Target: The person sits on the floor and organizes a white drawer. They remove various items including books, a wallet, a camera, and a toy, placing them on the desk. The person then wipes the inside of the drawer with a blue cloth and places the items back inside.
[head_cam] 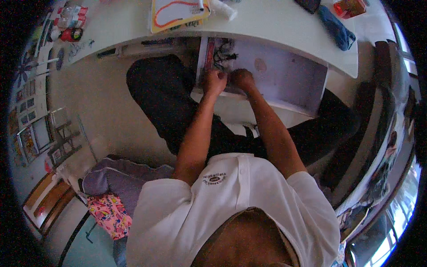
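An open white drawer (pixel 287 80) juts out over my lap from under the white desk (pixel 273 26). Both hands are inside it, near its front left corner. My left hand (pixel 215 81) is curled, thumb and fingers close together; whatever it may hold is too dark to make out. Just to its right, my right hand (pixel 243 79) is curled with the fingertips hidden from view. Beyond the hands lies a dark tangled item (pixel 224 56), perhaps cord. A reddish strip (pixel 209 53) runs along the drawer's left side. A round brownish patch (pixel 260 65) marks the drawer's bottom.
On the desk are a yellow-edged board (pixel 180 15) with an orange cord (pixel 166 6), a blue cloth item (pixel 337 28), a red box (pixel 348 7) and a red roll-like object (pixel 71 34). A grey cushion (pixel 130 173) and pink patterned cloth (pixel 110 215) are at lower left.
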A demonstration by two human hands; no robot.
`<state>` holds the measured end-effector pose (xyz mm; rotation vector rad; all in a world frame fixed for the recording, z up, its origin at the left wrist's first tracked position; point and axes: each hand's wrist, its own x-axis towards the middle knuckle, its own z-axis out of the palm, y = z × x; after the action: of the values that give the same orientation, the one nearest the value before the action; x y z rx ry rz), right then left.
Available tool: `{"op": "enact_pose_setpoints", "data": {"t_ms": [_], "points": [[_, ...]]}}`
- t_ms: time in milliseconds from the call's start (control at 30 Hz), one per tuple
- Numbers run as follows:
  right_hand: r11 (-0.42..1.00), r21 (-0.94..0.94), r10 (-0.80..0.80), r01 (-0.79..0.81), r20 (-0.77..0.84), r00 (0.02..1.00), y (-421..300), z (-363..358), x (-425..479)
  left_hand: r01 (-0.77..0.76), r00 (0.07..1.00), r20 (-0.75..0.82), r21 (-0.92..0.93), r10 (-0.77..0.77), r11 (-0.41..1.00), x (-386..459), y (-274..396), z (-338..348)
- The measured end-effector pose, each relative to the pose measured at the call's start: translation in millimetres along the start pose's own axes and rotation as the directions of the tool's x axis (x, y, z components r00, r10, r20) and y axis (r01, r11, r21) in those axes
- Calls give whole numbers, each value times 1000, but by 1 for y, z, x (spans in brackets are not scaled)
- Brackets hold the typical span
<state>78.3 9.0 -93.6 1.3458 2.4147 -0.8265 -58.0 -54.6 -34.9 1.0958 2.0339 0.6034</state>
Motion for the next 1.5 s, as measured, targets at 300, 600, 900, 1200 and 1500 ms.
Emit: {"op": "enact_pose_setpoints", "data": {"t_ms": [300,600,900,1200,1500], "points": [[990,-79,-133,117,-248,960,-10,-26,-30,-206,951,-266,-154,160,966,-3,6,-12],[659,696,140,285,-486,863,-45,-186,-103,-65,998,-65,-825,20,561,-17,54,-45],[886,341,93,315,-795,600,-80,-247,-38,-170,985,-128,-795,113,583,-22,81,-71],[873,355,157,334,-853,498,-90,-230,-36,-202,978,-144,-829,151,522,-21,66,-75],[31,945,318,324,-317,894,-53,-145,-115,-162,985,-83,-753,152,638,-39,94,-75]]}}
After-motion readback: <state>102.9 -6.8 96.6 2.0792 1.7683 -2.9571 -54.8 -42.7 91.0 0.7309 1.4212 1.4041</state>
